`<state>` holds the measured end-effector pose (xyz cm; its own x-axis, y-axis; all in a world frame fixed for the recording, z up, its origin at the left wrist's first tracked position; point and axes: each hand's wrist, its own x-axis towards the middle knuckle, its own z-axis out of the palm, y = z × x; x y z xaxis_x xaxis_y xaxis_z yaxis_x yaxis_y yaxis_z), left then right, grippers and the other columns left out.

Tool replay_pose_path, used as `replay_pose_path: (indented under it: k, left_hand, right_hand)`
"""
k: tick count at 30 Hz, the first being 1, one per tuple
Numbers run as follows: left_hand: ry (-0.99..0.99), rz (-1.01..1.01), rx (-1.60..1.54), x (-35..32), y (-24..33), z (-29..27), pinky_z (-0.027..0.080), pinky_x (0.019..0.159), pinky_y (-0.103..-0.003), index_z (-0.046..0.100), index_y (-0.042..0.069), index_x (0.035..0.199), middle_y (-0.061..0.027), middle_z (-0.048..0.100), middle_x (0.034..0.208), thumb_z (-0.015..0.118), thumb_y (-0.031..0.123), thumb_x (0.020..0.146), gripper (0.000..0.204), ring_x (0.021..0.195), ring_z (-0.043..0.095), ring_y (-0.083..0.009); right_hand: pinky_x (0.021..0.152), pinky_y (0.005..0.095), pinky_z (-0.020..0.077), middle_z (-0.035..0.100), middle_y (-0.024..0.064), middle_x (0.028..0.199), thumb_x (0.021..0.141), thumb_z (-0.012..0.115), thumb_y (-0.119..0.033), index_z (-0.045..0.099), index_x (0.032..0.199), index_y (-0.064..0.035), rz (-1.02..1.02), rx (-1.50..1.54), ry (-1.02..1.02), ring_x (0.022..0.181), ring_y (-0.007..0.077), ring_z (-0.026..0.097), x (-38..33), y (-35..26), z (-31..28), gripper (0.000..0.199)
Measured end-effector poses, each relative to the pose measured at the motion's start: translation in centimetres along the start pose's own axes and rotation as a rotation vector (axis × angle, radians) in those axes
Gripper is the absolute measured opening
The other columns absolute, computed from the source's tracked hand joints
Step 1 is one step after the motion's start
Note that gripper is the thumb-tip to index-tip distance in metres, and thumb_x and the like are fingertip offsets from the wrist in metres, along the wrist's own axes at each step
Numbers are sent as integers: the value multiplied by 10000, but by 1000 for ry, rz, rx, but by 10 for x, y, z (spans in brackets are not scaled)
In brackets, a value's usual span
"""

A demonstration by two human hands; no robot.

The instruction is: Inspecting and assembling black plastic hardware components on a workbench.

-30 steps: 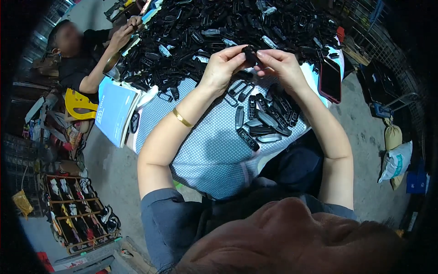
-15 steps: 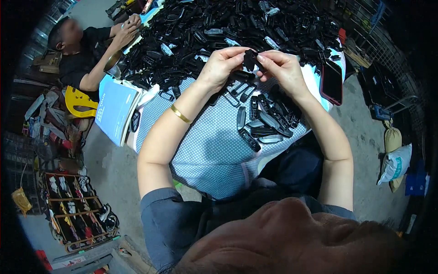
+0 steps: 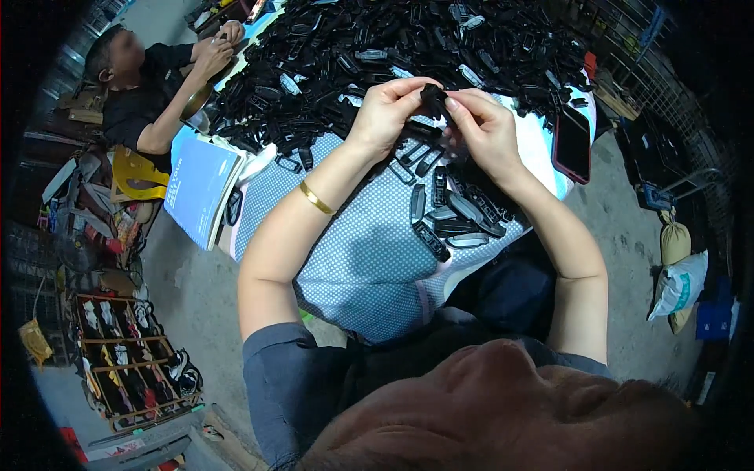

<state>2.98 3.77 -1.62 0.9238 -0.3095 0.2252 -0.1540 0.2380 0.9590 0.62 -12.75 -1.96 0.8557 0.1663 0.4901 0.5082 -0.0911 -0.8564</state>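
Left hand (image 3: 382, 124) and right hand (image 3: 488, 135) pinching small irregular black piece (image 3: 433, 100) between fingers; black-and-grey oblong plastic-looking parts (image 3: 466, 208) lying nearer body than fingers. Loosening pinch could be dropping piece among parts.

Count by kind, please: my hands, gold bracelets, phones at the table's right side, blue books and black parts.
Left hand and right hand: 2
Gold bracelet: 1
Phone: 1
Blue book: 1
Black parts: overlapping, not countable
Total without these: 5
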Motion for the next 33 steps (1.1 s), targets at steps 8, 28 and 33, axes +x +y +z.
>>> replay_pose_path:
  k: [8, 28, 33]
  left_hand:
    - [180, 51, 52, -11, -4, 19, 478, 767, -215, 563, -25, 1116, -81, 611, 1014, 505, 52, 878, 257, 843, 590, -105]
    - [-100, 123, 24, -11, 17, 3, 440, 869, -272, 599, -4, 1071, -100, 631, 997, 544, 107, 870, 236, 957, 579, -169]
    - [-53, 113, 229, -20, 25, -1, 462, 839, -269, 600, -10, 1073, -100, 637, 981, 556, 89, 857, 242, 920, 595, -161]
  right_hand:
    - [547, 219, 457, 602, 76, 897, 829, 594, -73, 602, 958, 52, -411, -450, 103, 676, 111, 588, 6, 16, -1, 180]
    - [513, 267, 427, 578, 110, 641, 776, 672, -183, 613, 817, 39, -230, -392, -103, 567, 143, 551, 6, 5, 1, 234]
    - [527, 281, 447, 612, 124, 802, 706, 734, -226, 586, 963, 22, -69, -372, -528, 611, 173, 582, 21, -1, -8, 386]
